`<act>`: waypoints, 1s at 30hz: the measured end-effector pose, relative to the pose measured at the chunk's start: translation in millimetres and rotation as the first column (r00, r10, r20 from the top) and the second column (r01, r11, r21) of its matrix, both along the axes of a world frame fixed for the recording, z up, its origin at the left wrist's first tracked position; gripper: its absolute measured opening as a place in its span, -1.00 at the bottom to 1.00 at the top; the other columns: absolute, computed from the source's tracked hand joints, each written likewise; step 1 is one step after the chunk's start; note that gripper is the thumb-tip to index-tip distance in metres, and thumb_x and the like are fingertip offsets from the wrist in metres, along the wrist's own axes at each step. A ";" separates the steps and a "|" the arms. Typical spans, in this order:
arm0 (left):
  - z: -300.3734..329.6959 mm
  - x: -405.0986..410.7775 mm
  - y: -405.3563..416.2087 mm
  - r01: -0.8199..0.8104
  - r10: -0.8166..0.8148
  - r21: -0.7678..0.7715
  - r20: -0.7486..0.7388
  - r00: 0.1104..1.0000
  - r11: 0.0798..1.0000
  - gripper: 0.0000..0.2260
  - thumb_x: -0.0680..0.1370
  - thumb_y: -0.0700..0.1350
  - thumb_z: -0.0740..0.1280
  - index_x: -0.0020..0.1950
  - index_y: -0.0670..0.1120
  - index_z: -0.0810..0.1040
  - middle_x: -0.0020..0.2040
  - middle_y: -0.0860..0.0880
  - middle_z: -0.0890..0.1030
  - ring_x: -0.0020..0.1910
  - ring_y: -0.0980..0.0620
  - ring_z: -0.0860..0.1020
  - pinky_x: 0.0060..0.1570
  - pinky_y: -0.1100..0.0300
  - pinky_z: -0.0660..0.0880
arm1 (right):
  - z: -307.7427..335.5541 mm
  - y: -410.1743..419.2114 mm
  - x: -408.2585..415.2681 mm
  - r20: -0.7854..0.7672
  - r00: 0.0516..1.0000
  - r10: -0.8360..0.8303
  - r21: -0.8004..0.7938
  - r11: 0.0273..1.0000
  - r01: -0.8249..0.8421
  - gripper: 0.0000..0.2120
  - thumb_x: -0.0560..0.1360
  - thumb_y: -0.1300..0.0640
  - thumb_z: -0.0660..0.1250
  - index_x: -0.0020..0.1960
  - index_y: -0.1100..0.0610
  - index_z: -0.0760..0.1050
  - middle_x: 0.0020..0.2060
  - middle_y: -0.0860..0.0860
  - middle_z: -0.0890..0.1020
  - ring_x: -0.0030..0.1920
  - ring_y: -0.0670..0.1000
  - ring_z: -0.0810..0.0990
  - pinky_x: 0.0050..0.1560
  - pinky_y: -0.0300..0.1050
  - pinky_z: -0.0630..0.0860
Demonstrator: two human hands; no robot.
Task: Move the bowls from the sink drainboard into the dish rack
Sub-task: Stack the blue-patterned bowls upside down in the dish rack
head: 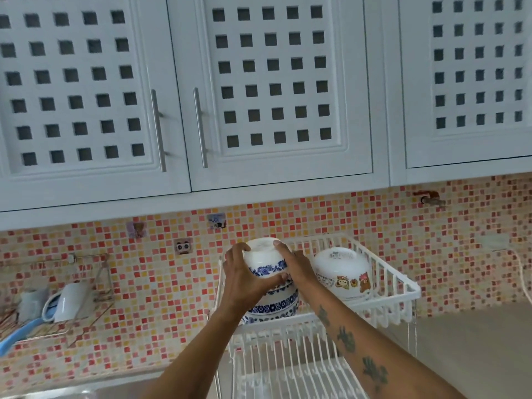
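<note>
A white bowl with a blue flower band [264,259] is upside down, held between my left hand [243,279] and my right hand [296,266]. It sits on or just above a stack of upturned blue-patterned bowls [277,306] in the upper tier of the white wire dish rack [403,286]. A white bowl with cartoon animals [341,272] lies upturned at the rack's right. The rack's lower tier [288,367] holds nothing that I can see. The drainboard is mostly out of view.
White cabinets [259,96] with metal handles hang close overhead. A mosaic tile wall [161,283] backs the counter. On the left, a wire wall shelf [57,321] holds a white cup and a blue utensil. A beige counter [475,355] lies to the right.
</note>
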State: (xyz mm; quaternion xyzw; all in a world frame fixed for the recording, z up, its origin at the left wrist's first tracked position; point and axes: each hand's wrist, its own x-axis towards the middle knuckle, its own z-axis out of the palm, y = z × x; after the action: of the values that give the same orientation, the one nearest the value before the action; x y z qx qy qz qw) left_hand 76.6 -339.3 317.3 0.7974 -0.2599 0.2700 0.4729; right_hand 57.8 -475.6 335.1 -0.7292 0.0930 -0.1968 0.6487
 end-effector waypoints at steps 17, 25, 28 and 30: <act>-9.7 12.3 0.4 0.030 -0.012 0.146 -0.124 0.992 0.989 -0.11 0.14 0.30 0.54 0.27 -0.04 0.20 0.23 -0.01 0.25 0.28 -0.06 0.32 0.15 0.16 0.39 | -15.4 -7.1 5.9 -0.189 0.982 0.022 -0.120 0.992 -0.045 -0.16 0.37 -0.49 0.06 0.34 0.15 0.37 0.15 0.11 0.60 0.04 0.07 0.61 -0.21 -0.13 0.47; -9.3 9.7 2.6 0.027 0.005 0.209 -0.151 0.989 0.977 -0.13 0.22 0.18 0.60 0.32 -0.05 0.17 0.30 -0.05 0.24 0.33 -0.08 0.28 0.27 0.05 0.43 | -30.6 -16.7 28.8 -0.220 0.975 0.037 -0.125 0.990 -0.065 -0.01 0.18 -0.58 0.04 0.31 0.12 0.44 0.10 0.11 0.65 0.05 0.11 0.63 0.09 0.06 0.55; -8.6 7.8 4.7 0.024 0.025 0.259 -0.184 0.983 0.965 -0.08 0.24 0.21 0.58 0.39 -0.07 0.14 0.35 -0.05 0.22 0.37 -0.10 0.28 0.37 0.05 0.35 | -31.7 -15.6 30.6 -0.218 0.975 0.029 -0.133 0.989 -0.059 -0.02 0.18 -0.55 0.04 0.31 0.13 0.45 0.08 0.11 0.66 0.04 0.12 0.64 0.13 0.09 0.55; -6.9 2.7 8.5 0.028 0.034 0.298 -0.201 0.979 0.954 -0.01 0.26 0.24 0.56 0.46 -0.08 0.08 0.42 -0.06 0.18 0.42 -0.12 0.25 0.43 0.02 0.29 | -25.9 -7.9 20.6 -0.219 0.976 0.008 -0.179 0.983 -0.048 -0.05 0.23 -0.52 0.02 0.31 0.17 0.45 0.08 0.12 0.65 0.03 0.10 0.63 0.06 0.00 0.55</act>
State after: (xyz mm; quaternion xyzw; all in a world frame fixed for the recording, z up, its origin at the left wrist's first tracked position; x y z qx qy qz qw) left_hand 79.3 -330.7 310.4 0.8837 -0.2467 0.1450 0.3704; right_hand 78.5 -483.5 309.2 -0.8043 0.1347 -0.1144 0.5674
